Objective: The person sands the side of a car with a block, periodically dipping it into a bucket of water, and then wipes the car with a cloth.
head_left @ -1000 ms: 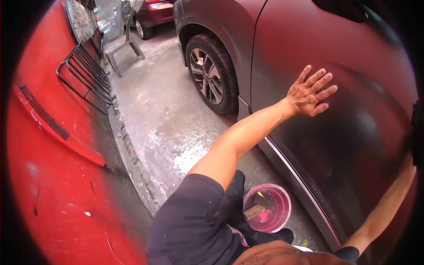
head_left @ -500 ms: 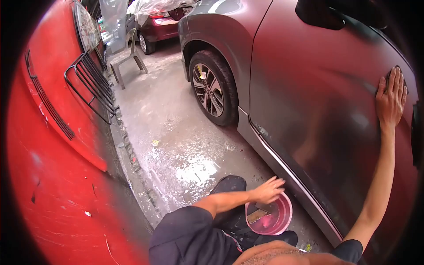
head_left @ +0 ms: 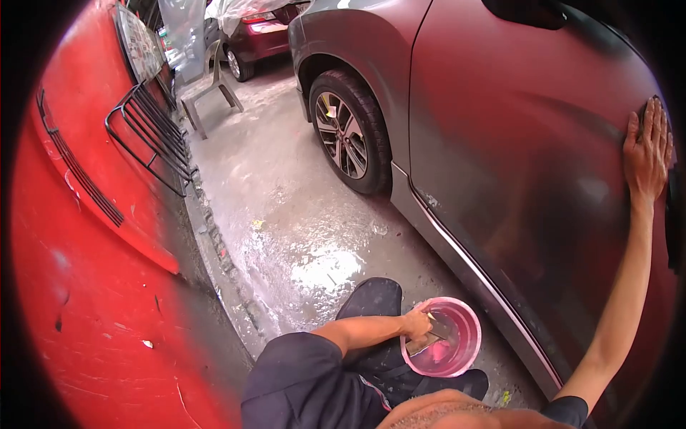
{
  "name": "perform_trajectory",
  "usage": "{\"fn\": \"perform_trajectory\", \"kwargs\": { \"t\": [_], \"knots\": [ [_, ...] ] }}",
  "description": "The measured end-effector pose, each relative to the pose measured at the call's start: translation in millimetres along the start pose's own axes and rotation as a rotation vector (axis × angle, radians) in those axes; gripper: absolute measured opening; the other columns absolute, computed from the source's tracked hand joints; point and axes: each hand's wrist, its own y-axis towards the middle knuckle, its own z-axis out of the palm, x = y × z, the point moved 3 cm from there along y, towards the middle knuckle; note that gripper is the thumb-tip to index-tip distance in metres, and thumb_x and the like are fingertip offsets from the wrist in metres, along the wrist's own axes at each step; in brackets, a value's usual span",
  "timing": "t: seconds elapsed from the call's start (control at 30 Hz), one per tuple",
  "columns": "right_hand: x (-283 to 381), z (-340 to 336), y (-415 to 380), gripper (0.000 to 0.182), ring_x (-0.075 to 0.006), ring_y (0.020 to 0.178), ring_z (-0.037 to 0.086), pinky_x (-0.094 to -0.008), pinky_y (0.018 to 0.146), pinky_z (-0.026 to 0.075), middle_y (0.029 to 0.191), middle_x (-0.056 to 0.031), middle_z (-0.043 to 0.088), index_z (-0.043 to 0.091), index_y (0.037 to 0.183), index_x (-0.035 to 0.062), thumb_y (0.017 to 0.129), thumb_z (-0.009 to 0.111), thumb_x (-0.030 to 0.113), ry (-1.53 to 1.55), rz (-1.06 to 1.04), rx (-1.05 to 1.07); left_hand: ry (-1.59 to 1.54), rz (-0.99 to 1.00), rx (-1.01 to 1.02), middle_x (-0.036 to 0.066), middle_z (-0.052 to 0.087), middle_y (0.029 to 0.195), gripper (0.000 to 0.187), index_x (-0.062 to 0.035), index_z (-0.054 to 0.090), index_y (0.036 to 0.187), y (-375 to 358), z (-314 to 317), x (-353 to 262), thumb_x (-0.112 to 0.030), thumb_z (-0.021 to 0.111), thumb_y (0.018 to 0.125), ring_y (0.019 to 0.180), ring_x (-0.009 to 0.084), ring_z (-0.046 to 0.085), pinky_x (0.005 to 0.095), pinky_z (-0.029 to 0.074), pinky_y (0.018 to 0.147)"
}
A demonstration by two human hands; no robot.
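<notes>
My left hand [head_left: 416, 325] reaches over the near rim of a pink bucket [head_left: 468, 357], its fingers curled beside a flat brownish-grey piece [head_left: 427, 345] inside; what exactly they grip I cannot tell. Water and a bright pink lump [head_left: 440, 351] show at the bottom of the bucket. On the upper part of a dull grey and reddish car door [head_left: 514, 164], my right hand [head_left: 647, 146] lies flat with fingers stretched upward. A dark edge shows around those fingertips, and the rest of what lies beneath the palm is hidden.
The car's front wheel [head_left: 349, 136] and sill [head_left: 471, 264] border a wet concrete floor [head_left: 286, 193]. At left stand a red panel [head_left: 93, 286] and a black metal rack [head_left: 146, 136]. A plastic chair [head_left: 213, 89] and a dark red car [head_left: 264, 39] are farther back.
My left hand has gone down from above the bucket into it, its fingers closing. My right hand has slid slightly up and to the right along the door. The view has shifted a little.
</notes>
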Motion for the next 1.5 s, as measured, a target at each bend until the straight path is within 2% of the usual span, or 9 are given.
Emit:
{"fn": "perform_trajectory", "kwargs": {
  "t": [0.03,0.1,0.3,0.4,0.63,0.8,1.0,1.33,1.5],
  "knots": [
    [2.8,12.8,-0.3,0.057,-0.0209,0.142,0.038,-0.0393,0.117,0.028,0.154,-0.0045,0.041,0.036,0.152,0.016,0.104,0.034,0.047,0.001,-0.004,0.005,-0.04,-0.012,-0.032,0.014,0.072,0.095,0.043,-0.0085,0.073,0.1,-1.8,-4.7,0.6,-0.046,0.061,0.083,0.109,0.0288,0.066,0.0608,-0.001,0.118],
    [2.4,33.0,-2.3,0.058,-0.0215,0.141,0.038,-0.0393,0.117,0.028,0.153,-0.0053,0.042,0.037,0.151,0.016,0.104,0.034,0.049,0.653,0.073,-0.475,-0.083,-0.022,-0.057,0.015,0.072,0.095,0.042,-0.0079,0.073,0.099,-4.2,-7.7,0.5,-0.046,0.062,0.083,0.109,0.0294,0.065,0.0604,-0.001,0.119],
    [3.9,57.4,2.7,0.06,-0.025,0.141,0.039,-0.0397,0.116,0.03,0.152,-0.0083,0.043,0.036,0.152,0.0161,0.103,0.034,0.051,0.379,0.015,-0.231,-0.14,-0.008,-0.036,0.018,0.071,0.092,0.042,-0.0069,0.072,0.098,-2.7,-9.2,1.0,-0.045,0.064,0.082,0.106,0.0318,0.066,0.0592,0.0,0.119],
    [6.7,63.1,0.3,0.06,-0.0267,0.14,0.04,-0.0407,0.115,0.03,0.151,-0.0096,0.044,0.036,0.152,0.017,0.103,0.034,0.052,0.673,0.06,-0.388,-0.15,-0.007,-0.072,0.018,0.071,0.092,0.042,-0.0072,0.072,0.098,-0.8,-5.0,2.2,-0.045,0.063,0.081,0.105,0.0321,0.066,0.0595,0.001,0.119],
    [5.8,71.0,-0.1,0.061,-0.0279,0.141,0.039,-0.0422,0.116,0.029,0.152,-0.0095,0.043,0.035,0.152,0.0192,0.102,0.033,0.055,0.559,0.046,-0.262,-0.17,-0.033,-0.009,0.017,0.072,0.094,0.043,-0.0082,0.072,0.101,-4.2,-18.1,-2.7,-0.045,0.062,0.082,0.106,0.0314,0.066,0.0588,-0.001,0.119],
    [6.2,58.8,-1.9,0.062,-0.0271,0.141,0.039,-0.0414,0.116,0.03,0.152,-0.0091,0.043,0.035,0.152,0.0194,0.102,0.033,0.056,0.668,0.081,-0.445,-0.161,-0.013,0.011,0.018,0.072,0.093,0.043,-0.0083,0.072,0.102,-4.1,-18.8,0.4,-0.045,0.062,0.083,0.104,0.0313,0.067,0.0588,-0.001,0.119],
    [6.9,69.7,-0.3,0.062,-0.027,0.14,0.04,-0.0403,0.115,0.031,0.151,-0.0091,0.044,0.036,0.152,0.0209,0.102,0.032,0.057,0.593,0.084,-0.278,-0.168,-0.011,-0.044,0.016,0.072,0.093,0.043,-0.0067,0.074,0.097,-4.7,-15.7,1.5,-0.045,0.063,0.08,0.109,0.0307,0.065,0.0605,-0.004,0.119],
    [5.4,66.3,-1.7,0.064,-0.0295,0.14,0.04,-0.0418,0.114,0.033,0.151,-0.0108,0.043,0.035,0.152,0.0203,0.101,0.031,0.059,0.676,0.088,-0.334,-0.12,-0.009,0.015,0.016,0.073,0.095,0.043,-0.0088,0.073,0.101,-2.7,-16.8,1.9,-0.046,0.061,0.083,0.109,0.0306,0.066,0.0613,-0.005,0.118],
    [5.6,65.8,-2.6,0.067,-0.0305,0.14,0.04,-0.042,0.113,0.034,0.152,-0.0102,0.043,0.035,0.152,0.0194,0.1,0.03,0.061,0.617,0.097,-0.209,-0.16,-0.002,-0.012,0.017,0.073,0.098,0.043,-0.0091,0.073,0.102,-1.0,-10.4,4.6,-0.046,0.062,0.082,0.109,0.0317,0.066,0.0621,-0.005,0.118]
  ]
}}
